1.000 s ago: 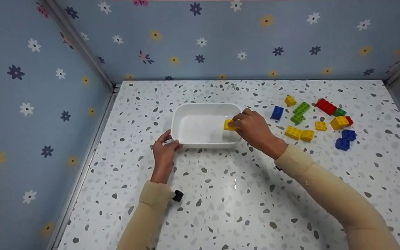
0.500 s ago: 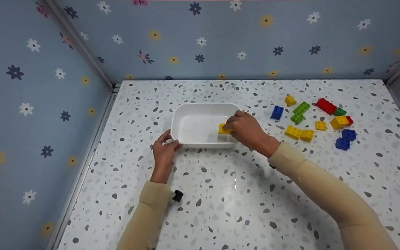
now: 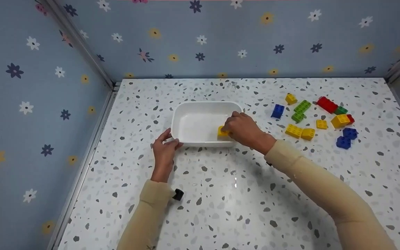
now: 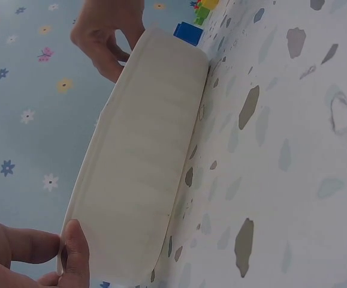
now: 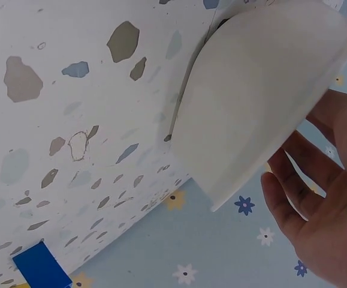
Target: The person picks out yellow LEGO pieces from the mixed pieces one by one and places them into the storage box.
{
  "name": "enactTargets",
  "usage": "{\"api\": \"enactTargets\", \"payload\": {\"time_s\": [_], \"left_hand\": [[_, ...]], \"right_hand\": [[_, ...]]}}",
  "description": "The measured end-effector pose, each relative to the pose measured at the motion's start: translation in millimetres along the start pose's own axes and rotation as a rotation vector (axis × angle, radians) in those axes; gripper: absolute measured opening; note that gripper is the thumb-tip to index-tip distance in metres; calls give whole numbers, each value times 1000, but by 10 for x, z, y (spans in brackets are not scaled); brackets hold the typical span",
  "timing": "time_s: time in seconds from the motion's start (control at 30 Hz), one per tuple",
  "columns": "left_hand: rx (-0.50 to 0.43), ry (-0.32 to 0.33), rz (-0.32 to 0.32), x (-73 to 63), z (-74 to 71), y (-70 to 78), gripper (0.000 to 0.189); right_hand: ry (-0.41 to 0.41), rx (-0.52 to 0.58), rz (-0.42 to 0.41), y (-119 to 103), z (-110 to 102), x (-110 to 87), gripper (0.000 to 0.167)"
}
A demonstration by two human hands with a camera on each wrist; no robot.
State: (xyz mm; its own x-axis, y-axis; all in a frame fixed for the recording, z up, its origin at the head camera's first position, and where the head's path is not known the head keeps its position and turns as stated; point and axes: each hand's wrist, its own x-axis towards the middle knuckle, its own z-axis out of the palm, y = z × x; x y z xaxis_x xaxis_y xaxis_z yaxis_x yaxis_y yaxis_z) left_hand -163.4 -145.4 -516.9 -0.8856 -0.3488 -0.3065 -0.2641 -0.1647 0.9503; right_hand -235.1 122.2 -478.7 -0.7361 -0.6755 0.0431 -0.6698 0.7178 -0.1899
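A white rectangular tub [image 3: 200, 143] stands on the speckled table. At its near left corner my left hand [image 3: 165, 152] grips the rim, thumb on the near side and fingers on the left side; the left wrist view shows the thumb [image 4: 76, 255] against the outer wall. Over the right end of the tub, my right hand [image 3: 243, 130] pinches a yellow toy brick [image 3: 222, 132] low inside it. The tub wall [image 5: 257, 102] hides that brick and the fingertips in the right wrist view.
Right of the tub lie loose toy bricks: a blue brick [image 3: 277, 111], green bricks [image 3: 302, 106], yellow bricks [image 3: 293, 131], a red brick [image 3: 326, 104] and dark blue bricks [image 3: 343, 142]. A flowered wall [image 3: 221, 38] rises behind the table.
My right hand has moved left and toward the near side with the yellow brick, lowering it into the tub. My left hand has stayed on the rim.
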Motion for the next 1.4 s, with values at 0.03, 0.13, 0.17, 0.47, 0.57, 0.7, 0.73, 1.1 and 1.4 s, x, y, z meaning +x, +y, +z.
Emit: {"api": "enactTargets", "payload": {"time_s": [0.03,0.13,0.17,0.47,0.57,0.7,0.73,1.1,1.4], "left_hand": [[0,1,1,-2,4,1,58],[-5,2,4,-3,6,2,58],[-7,3,4,-4,7,2,58],[-19,-4,11,-2,10,5,58],[-19,-5,11,-6,7,4,58],[-15,-5,9,-11,3,-2,58],[-15,-4,9,-11,3,-4,58],[-31,-6,7,-11,6,14,58],[-27,0,-2,-5,9,9,58]], "right_hand": [[-6,-1,0,3,4,7,27],[-20,6,1,11,23,26,28],[-24,8,2,13,30,33,28],[-43,-4,-5,17,72,61,26],[-45,-5,-1,21,80,65,25],[-63,-12,-1,29,85,75,23],[-70,-15,-3,31,85,78,22],[-115,7,15,51,58,120,20],[-124,41,35,71,57,145,19]]}}
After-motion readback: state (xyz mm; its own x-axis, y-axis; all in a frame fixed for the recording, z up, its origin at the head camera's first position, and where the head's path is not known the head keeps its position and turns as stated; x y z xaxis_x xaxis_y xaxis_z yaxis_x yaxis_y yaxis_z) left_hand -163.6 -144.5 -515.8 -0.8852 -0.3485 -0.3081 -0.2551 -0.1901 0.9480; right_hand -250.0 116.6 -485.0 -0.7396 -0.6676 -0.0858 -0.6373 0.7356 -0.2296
